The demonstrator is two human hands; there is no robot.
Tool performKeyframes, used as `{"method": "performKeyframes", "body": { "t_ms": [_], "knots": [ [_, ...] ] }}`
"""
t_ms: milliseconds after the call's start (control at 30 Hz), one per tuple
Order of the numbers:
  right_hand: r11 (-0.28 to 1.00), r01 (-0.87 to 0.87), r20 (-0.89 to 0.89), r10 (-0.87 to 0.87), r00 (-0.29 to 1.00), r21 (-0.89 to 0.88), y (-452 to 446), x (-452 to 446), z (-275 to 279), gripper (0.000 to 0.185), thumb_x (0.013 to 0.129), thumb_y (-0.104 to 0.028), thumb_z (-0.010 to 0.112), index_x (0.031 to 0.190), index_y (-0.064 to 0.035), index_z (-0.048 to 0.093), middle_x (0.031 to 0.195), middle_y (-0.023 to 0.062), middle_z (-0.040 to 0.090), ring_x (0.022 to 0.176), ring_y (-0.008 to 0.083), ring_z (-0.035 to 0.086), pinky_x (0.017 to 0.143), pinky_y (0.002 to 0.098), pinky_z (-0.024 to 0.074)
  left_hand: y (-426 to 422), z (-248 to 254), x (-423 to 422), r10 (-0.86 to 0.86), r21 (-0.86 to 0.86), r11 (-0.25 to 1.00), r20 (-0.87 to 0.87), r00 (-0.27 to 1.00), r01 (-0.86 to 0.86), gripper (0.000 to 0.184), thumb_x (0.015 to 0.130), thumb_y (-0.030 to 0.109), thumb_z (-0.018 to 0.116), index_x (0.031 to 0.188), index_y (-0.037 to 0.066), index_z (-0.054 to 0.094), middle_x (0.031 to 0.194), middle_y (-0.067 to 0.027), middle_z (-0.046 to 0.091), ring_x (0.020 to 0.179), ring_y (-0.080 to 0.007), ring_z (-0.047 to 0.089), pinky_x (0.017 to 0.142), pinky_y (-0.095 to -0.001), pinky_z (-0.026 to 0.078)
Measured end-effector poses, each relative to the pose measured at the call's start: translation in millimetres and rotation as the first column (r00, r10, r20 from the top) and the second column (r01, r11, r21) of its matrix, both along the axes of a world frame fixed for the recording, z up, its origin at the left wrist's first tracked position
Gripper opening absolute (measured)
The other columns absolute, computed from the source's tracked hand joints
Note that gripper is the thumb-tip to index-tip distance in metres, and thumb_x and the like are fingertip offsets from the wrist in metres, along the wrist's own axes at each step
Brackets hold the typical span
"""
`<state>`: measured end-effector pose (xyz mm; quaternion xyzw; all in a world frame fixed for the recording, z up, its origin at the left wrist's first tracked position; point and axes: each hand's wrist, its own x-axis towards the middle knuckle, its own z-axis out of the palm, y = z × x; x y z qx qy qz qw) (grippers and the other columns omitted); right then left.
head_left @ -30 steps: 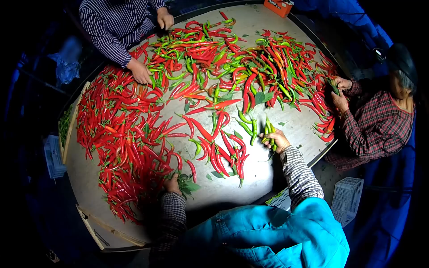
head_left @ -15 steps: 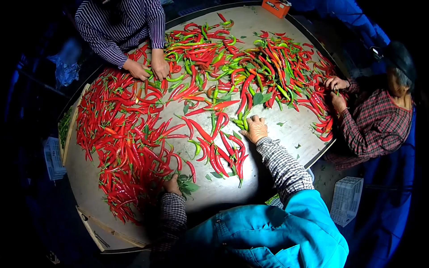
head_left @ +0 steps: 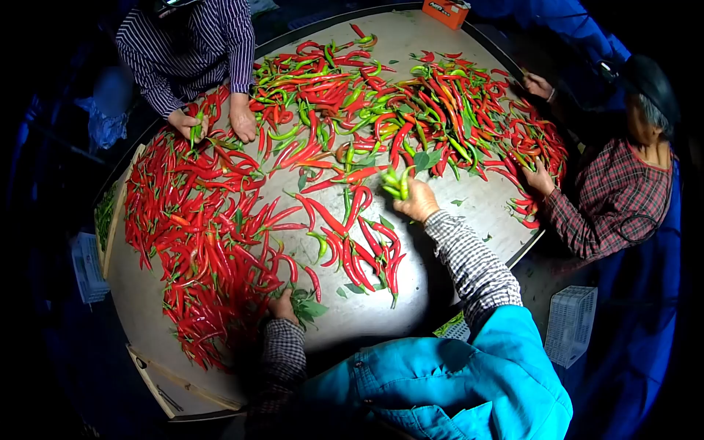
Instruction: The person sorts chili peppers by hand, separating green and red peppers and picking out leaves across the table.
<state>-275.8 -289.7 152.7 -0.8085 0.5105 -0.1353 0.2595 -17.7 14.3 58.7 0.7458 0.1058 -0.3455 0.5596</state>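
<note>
My right hand (head_left: pixel 418 201) is closed round several green chili peppers (head_left: pixel 397 182), lifted over the middle of the table. Their tips stick out past my fingers on the left. Lower down, my left hand (head_left: pixel 281 306) rests at the edge of a big heap of red chili peppers (head_left: pixel 213 249), its fingers curled against a bunch of green leaves (head_left: pixel 307 306). Part of that hand's grip is hidden. Between my two hands lies a small loose group of red chilies (head_left: pixel 361 253). A mixed red and green pile (head_left: pixel 440 103) spreads beyond my right hand.
A co-worker in a striped shirt (head_left: pixel 180 55) handles chilies at the far left; another in a plaid shirt (head_left: pixel 616 194) works at the right. The pale table (head_left: pixel 381 308) has a raised wooden edge. An orange box (head_left: pixel 445 12) sits at the back, a white crate (head_left: pixel 570 326) below right.
My right hand has risen slightly up and left with the green chilies. My left hand has stayed put. The striped-sleeved co-worker's hands moved left and apart; the plaid-sleeved co-worker's hands separated.
</note>
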Motion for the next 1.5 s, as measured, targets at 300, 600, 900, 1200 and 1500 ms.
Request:
{"method": "performKeyframes", "body": {
  "t_ms": [300,600,900,1200,1500],
  "knots": [
    [0.970,0.066,-0.410,-0.160,0.898,-0.234,-25,25,-31,0.039,0.066,-0.017,0.065,0.098,-0.0014,0.050,0.096,0.0168,0.056,0.092,0.0320,0.054,0.072,0.0390,0.0500,-1,2,2,0.025,0.030,0.999,-0.056,0.998,-0.023,0.046,0.068,-0.007,0.062,0.112,-0.002,0.048,0.106,-0.0094,0.054,0.090,-0.0220,0.054,0.078,-0.0332,0.046],
    [0.976,0.137,-0.442,-0.198,0.875,-0.167,-21,19,-32,0.039,0.069,-0.012,0.061,0.104,-0.0013,0.048,0.105,0.0210,0.048,0.095,0.0369,0.051,0.076,0.0425,0.0480,3,-6,2,0.005,-0.082,0.997,-0.004,1.000,-0.005,0.051,0.067,-0.009,0.061,0.116,0.001,0.046,0.112,-0.0081,0.053,0.095,-0.0220,0.053,0.081,-0.0325,0.045],
    [0.991,-0.022,-0.463,-0.043,0.885,-0.134,-4,-3,-29,0.055,0.060,-0.019,0.072,0.111,-0.0099,0.051,0.106,0.0143,0.052,0.099,0.0371,0.049,0.081,0.0418,0.0458,6,-18,5,-0.017,-0.079,0.997,-0.040,0.999,0.014,0.049,0.067,-0.006,0.063,0.113,-0.003,0.047,0.108,-0.0101,0.054,0.090,-0.0221,0.055,0.077,-0.0322,0.046],
    [0.998,0.047,-0.474,-0.017,0.880,0.051,-2,8,-24,0.031,0.065,-0.017,0.063,0.093,-0.0045,0.062,0.096,0.0181,0.058,0.094,0.0334,0.056,0.076,0.0403,0.0487,5,-6,2,-0.066,-0.002,0.998,0.022,0.998,0.066,0.046,0.070,0.004,0.066,0.111,-0.004,0.048,0.106,-0.0122,0.054,0.087,-0.0224,0.054,0.073,-0.0341,0.046],
    [0.995,-0.084,-0.364,0.062,0.929,-0.047,85,-41,-20,0.041,0.059,-0.011,0.067,0.094,-0.0025,0.049,0.087,0.0154,0.058,0.089,0.0317,0.055,0.073,0.0403,0.0475,-1,9,-2,0.007,0.055,0.998,-0.012,1.000,-0.006,0.043,0.069,-0.002,0.063,0.110,-0.005,0.049,0.103,-0.0119,0.055,0.087,-0.0231,0.055,0.074,-0.0337,0.046]
  ]
}}
